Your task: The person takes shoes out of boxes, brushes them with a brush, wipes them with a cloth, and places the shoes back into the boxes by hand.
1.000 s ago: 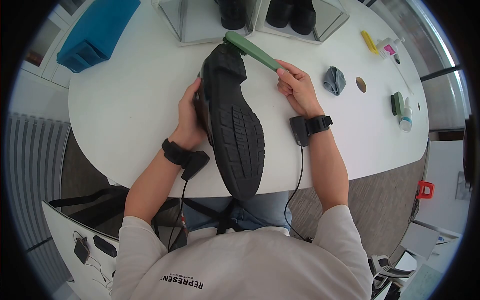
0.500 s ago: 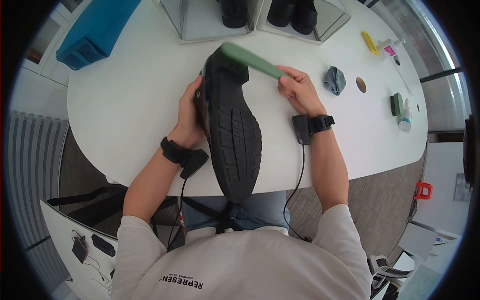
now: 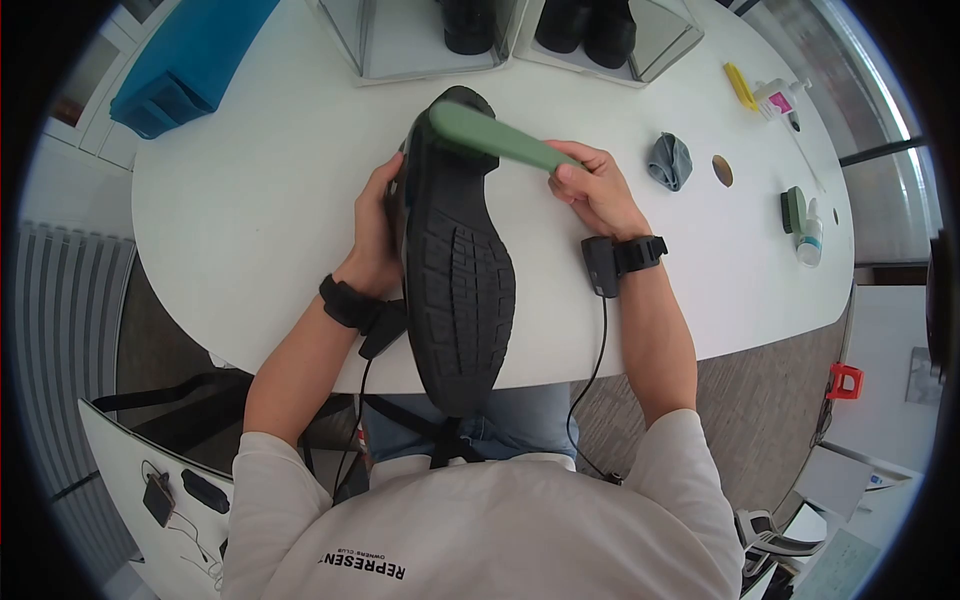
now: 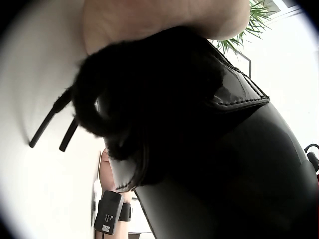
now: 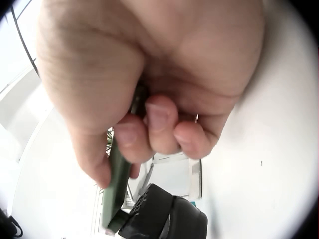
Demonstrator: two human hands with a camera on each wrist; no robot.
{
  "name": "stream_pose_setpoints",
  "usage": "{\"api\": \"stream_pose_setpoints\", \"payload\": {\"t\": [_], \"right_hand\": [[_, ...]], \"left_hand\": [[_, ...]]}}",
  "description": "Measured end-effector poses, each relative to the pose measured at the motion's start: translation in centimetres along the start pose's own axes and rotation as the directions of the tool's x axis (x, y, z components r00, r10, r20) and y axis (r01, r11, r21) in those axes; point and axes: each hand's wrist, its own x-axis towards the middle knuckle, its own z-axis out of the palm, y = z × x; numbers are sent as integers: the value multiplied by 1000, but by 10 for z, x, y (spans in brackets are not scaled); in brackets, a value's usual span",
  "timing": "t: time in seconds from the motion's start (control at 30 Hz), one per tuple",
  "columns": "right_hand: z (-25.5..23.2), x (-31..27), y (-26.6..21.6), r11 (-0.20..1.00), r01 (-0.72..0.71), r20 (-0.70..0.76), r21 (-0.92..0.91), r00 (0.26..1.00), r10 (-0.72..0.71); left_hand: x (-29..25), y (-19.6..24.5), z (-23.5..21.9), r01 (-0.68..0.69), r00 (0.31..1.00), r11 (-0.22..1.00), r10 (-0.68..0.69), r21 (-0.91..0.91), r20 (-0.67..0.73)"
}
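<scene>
A black shoe (image 3: 462,290) is held with its treaded sole facing up, heel away from the person and toe over the table's near edge. My left hand (image 3: 376,230) grips it along the left side near the heel. In the left wrist view the shoe's glossy upper (image 4: 239,164) and dangling laces (image 4: 47,124) show below the palm. My right hand (image 3: 600,190) holds a green-handled brush (image 3: 500,138), thumb and curled fingers round the handle (image 5: 118,174) in the right wrist view. The brush head lies across the heel of the sole, its bristles mostly hidden beneath.
Two clear-sided boxes (image 3: 430,75) with black shoes (image 3: 588,35) stand at the back. A blue case (image 3: 200,65) lies at back left. To the right are a grey cloth (image 3: 669,162), a smaller brush (image 3: 793,210), bottles (image 3: 810,240) and a yellow item (image 3: 740,86).
The brush has moved from the heel's far edge toward the person and slightly left, across the heel. The shoe's toe has shifted a little left and nearer; the left hand keeps its grip.
</scene>
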Motion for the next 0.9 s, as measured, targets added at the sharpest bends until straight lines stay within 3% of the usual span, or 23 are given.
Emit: {"api": "stream_pose_setpoints", "payload": {"t": [0.03, 0.07, 0.13, 0.2, 0.3, 0.37, 0.4, 0.47, 0.6, 0.7, 0.77, 0.8, 0.87, 0.9], "right_hand": [[2, -2, -1, 1000, -12, 83, -5, 996, 12], [5, -2, -1, 1000, -19, 78, -1, 997, 19], [10, 4, 1, 997, 11, -158, 75, 987, 1], [1, 4, 1, 995, 0, -106, 103, 994, 11], [2, 2, 0, 1000, -5, 3, -17, 1000, 5], [11, 5, -2, 1000, 11, -197, 20, 980, -7], [7, 4, -1, 1000, 14, -192, 18, 981, -11], [0, 2, -3, 999, -39, -7, -27, 999, 39], [2, 1, 2, 1000, -15, -94, 5, 995, 15], [-3, 3, 2, 1000, -13, -75, 5, 997, 13], [0, 0, 1, 1000, -16, 24, -19, 1000, 16], [2, 0, 1, 1000, -15, 26, -22, 1000, 15], [8, 3, 0, 1000, 1, -132, -7, 991, -2], [5, 2, 1, 1000, 5, -126, -9, 992, -6]], "left_hand": [[0, 0, -1, 0, 1000, 1000, 0, 11, 27], [-1, -1, -2, 4, 999, 1000, -5, 21, 49], [-1, -3, -4, 0, 1000, 1000, 0, 10, 24], [0, -2, -7, -17, 1000, 1000, 17, 8, 13], [1, 0, -9, -32, 999, 999, 32, -8, 40], [0, 1, -8, -62, 993, 994, 71, -90, 94], [-1, 1, -7, -68, 992, 994, 77, -90, 96], [-2, 3, -4, -91, 995, 989, 96, -119, 41], [-5, 5, -7, -68, 989, 984, 89, -167, 120], [3, 6, -20, -138, 988, 990, 139, -27, 62], [8, 6, -24, -77, 979, 972, 115, -221, 168], [10, 5, -26, -79, 978, 972, 119, -223, 170], [7, 6, -25, -31, 972, 976, 80, -218, 220], [4, 6, -24, -37, 971, 975, 87, -218, 222]]}}
